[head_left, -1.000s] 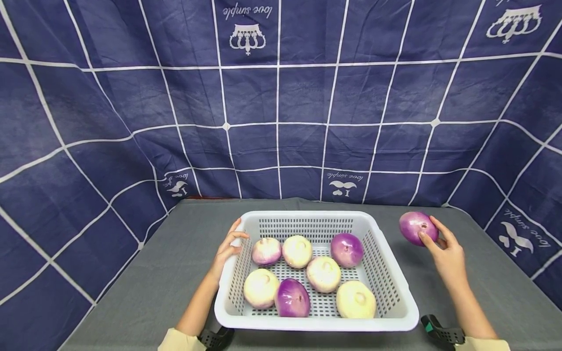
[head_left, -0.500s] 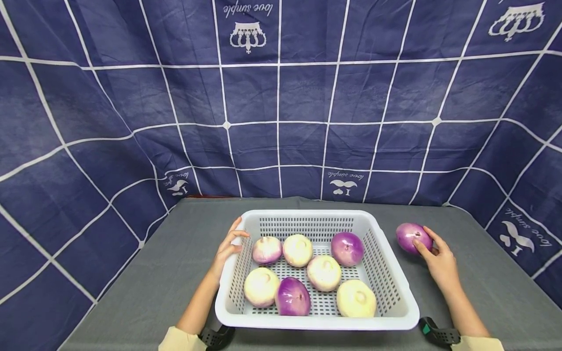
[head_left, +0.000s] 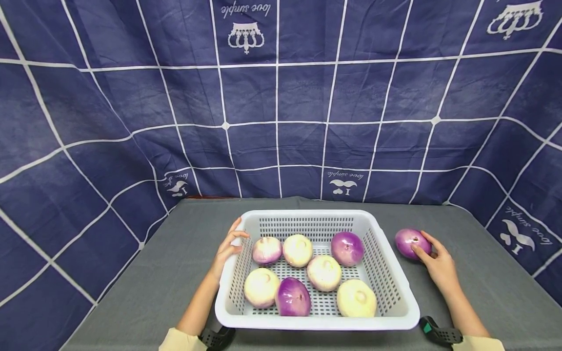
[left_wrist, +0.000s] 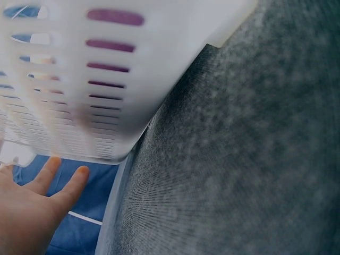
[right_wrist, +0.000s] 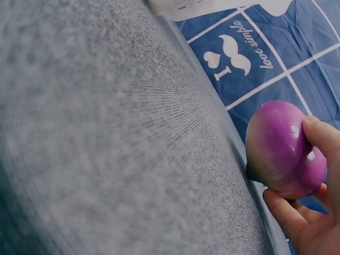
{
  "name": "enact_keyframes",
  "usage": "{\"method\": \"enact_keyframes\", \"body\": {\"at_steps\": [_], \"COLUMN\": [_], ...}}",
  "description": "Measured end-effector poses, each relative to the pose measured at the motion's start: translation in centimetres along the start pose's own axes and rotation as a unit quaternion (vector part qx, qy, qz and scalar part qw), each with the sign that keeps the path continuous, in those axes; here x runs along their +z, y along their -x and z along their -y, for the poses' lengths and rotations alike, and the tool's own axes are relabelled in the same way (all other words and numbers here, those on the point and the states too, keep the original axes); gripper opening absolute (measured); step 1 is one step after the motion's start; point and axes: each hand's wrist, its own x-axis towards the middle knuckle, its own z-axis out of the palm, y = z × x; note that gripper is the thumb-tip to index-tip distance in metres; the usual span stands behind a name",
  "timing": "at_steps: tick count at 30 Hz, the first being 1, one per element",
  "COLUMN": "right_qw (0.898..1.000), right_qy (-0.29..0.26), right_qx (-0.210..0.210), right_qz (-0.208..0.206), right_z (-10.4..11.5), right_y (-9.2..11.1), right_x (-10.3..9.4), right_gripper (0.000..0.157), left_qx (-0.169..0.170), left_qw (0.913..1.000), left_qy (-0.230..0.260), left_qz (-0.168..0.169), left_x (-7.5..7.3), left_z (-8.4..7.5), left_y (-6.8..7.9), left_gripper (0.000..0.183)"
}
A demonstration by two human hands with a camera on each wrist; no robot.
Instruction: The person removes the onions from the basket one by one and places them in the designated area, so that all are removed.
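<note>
My right hand grips a glossy purple turnip low over the grey cloth, to the right of the basket. In the right wrist view the thumb and fingers hold this turnip from two sides, and its pale end faces the cloth. Whether it touches the cloth, I cannot tell. A light grey perforated basket holds several turnips, some showing a purple side, others a whitish one. At the basket's left rim rests my left hand. Its fingers look straight and spread in the left wrist view.
Grey cloth covers the table on both sides of the basket. Behind it hangs a dark blue curtain with white lines, which also closes in the left and right sides. Black bands sit on both wrists.
My right hand has lowered the turnip toward the cloth, nearer to me and slightly left. The left hand, the basket and the turnips inside it stay in place.
</note>
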Motion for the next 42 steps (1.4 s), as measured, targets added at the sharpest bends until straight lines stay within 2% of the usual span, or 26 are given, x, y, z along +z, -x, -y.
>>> {"method": "enact_keyframes", "body": {"at_steps": [4,12,18,30,35,42], "right_qw": [1.000,0.998,0.998,0.998,0.998,0.997], "right_qy": [-0.003,-0.037,-0.048,-0.053,-0.055,-0.066], "right_qx": [-0.003,-0.042,-0.030,0.002,0.004,-0.003], "right_qz": [0.001,0.006,0.014,0.030,0.028,0.028], "right_z": [-0.09,-0.41,-0.26,-0.06,-0.02,0.17], "right_y": [0.02,0.08,0.12,0.28,0.28,0.06], "right_x": [0.09,0.44,0.43,0.12,0.10,-0.08], "right_gripper": [0.061,0.057,0.056,0.055,0.056,0.058], "left_qx": [0.004,0.000,-0.001,0.001,0.000,-0.007], "left_qw": [0.9999,0.9997,1.0000,0.9998,0.9996,0.9999], "left_qy": [0.011,0.024,0.008,0.021,0.026,0.007], "left_qz": [0.004,0.009,0.003,0.007,0.011,0.005], "left_x": [0.05,0.19,0.05,0.23,0.26,0.16], "left_z": [-0.15,-0.41,-0.11,-0.50,-0.52,-0.29], "left_y": [0.12,0.21,0.12,0.35,0.38,0.24], "left_gripper": [0.034,0.034,0.034,0.035,0.036,0.036]}}
